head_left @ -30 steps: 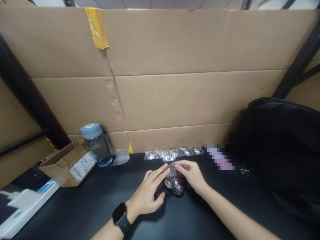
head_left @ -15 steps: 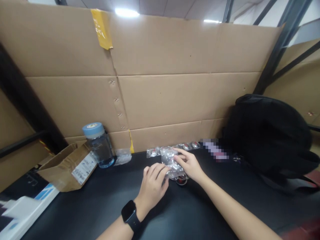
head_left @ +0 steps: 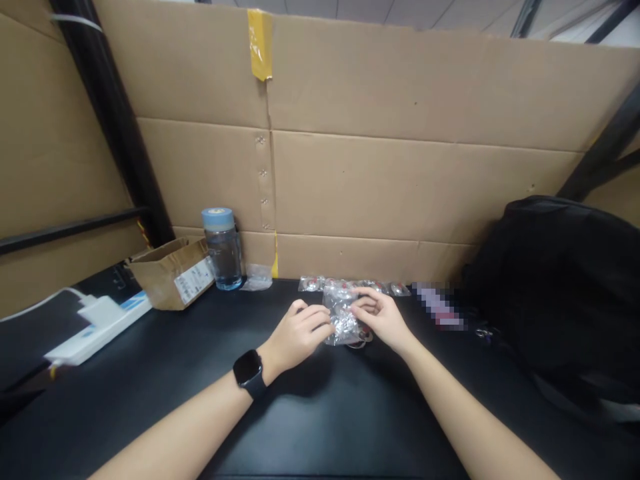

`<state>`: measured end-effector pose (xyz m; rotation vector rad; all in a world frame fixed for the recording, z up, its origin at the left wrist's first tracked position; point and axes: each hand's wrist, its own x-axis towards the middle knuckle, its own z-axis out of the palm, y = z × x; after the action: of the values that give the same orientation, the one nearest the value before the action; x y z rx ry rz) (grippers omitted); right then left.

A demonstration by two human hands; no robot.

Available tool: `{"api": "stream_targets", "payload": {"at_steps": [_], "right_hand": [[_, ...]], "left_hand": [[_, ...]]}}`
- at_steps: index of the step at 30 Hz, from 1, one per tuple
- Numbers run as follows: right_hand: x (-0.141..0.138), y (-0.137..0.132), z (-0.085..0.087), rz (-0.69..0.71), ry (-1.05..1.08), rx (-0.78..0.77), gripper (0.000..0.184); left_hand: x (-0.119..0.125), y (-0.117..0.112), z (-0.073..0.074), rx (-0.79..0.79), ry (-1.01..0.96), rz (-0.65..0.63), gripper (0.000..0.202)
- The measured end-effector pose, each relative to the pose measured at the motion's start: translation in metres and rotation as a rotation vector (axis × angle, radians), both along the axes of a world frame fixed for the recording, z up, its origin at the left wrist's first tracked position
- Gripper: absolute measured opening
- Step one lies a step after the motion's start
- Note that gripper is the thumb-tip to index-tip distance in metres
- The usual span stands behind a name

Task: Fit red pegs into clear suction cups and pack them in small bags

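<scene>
On the far left, a white cable (head_left: pixel 37 301) is running to a plug (head_left: pixel 100 312) that is sitting on a white power strip (head_left: pixel 75 350). Just right of it, an open cardboard box (head_left: pixel 160 283) with a printed label is standing near a blue-lidded bottle (head_left: pixel 225 257), and its right end is overlapping the bottle's edge from this view. A small clear bag (head_left: pixel 259 278) is lying beside the bottle, at the foot of a cardboard wall (head_left: pixel 400 187) that is closing off the back of the black bench (head_left: pixel 310 433). The left hand (head_left: pixel 296 337), below a wrist that is wearing a black watch (head_left: pixel 249 369), is reaching in with its fingers loosely bent and their tips meeting the left edge of a clear packet (head_left: pixel 343 323); its thumb is hidden, so I cannot tell whether it is pinching. The packet is resting between the hands, over some round silver pieces (head_left: pixel 359 345), and is partly blocking a row of wrapped discs (head_left: pixel 313 285) along the wall. The right hand (head_left: pixel 385 323) is holding its thumb and forefinger apart at the packet's right edge; I cannot tell whether it is gripping. Further right, a pixelated strip (head_left: pixel 440 307) is lying near a bulky black backpack (head_left: pixel 560 300), which is filling that side.
</scene>
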<state>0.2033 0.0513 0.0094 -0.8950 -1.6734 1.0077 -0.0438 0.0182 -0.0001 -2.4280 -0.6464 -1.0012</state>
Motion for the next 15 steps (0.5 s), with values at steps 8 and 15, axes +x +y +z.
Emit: {"api": "stream_targets", "payload": {"at_steps": [8,15], "right_hand": [[0.001,0.003,0.005,-0.188,0.134,0.057,0.033],[-0.009,-0.007,0.002,0.045,0.101,-0.06,0.058]], "left_hand": [[-0.002,0.004,-0.005,-0.034,0.022,0.057,0.022],[-0.002,0.001,-0.003,-0.02,0.024,0.002,0.02]]}}
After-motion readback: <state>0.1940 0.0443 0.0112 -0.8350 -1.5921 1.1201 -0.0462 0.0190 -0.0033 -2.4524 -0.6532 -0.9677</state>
